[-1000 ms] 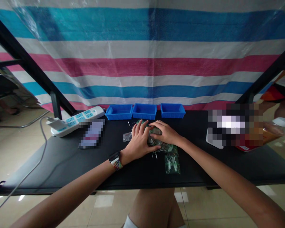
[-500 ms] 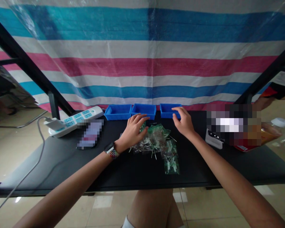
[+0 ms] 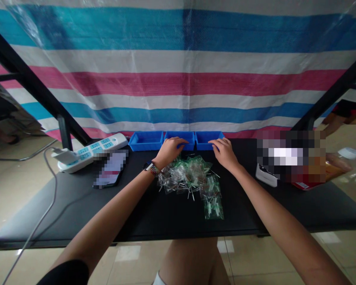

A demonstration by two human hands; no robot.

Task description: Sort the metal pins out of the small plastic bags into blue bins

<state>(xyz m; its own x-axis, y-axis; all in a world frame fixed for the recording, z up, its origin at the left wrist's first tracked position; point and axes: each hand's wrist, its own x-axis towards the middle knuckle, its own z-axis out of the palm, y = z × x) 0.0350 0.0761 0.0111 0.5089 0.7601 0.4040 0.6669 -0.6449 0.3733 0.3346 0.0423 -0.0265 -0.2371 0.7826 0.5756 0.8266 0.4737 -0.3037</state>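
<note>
Three blue plastic bins stand in a row at the back of the black table: the left bin [image 3: 146, 147], the middle bin [image 3: 191, 145] and the right bin [image 3: 202, 146]. My left hand [image 3: 171, 152] reaches over the front of the middle bin, fingers stretched and thumb apart, with nothing visible in it. At the right bin's front right corner, my right hand [image 3: 225, 153] has its fingers over the rim and its thumb in front. Between my wrists lies a pile of small clear bags [image 3: 186, 174] with green-tinted plastic and thin metal pins. A separate green bag [image 3: 213, 208] lies nearest me.
A white power strip [image 3: 96, 149] with a plugged-in adapter and a phone [image 3: 111, 169] lie to the left. On the right are a white case [image 3: 266, 176], a blurred-out patch and a capped bottle [image 3: 341, 160]. A striped tarp [image 3: 178, 87] hangs behind the bins.
The right bin has slid left, closing the gap to the middle bin. My right hand has moved left with it, and my left hand has shifted right and slightly up.
</note>
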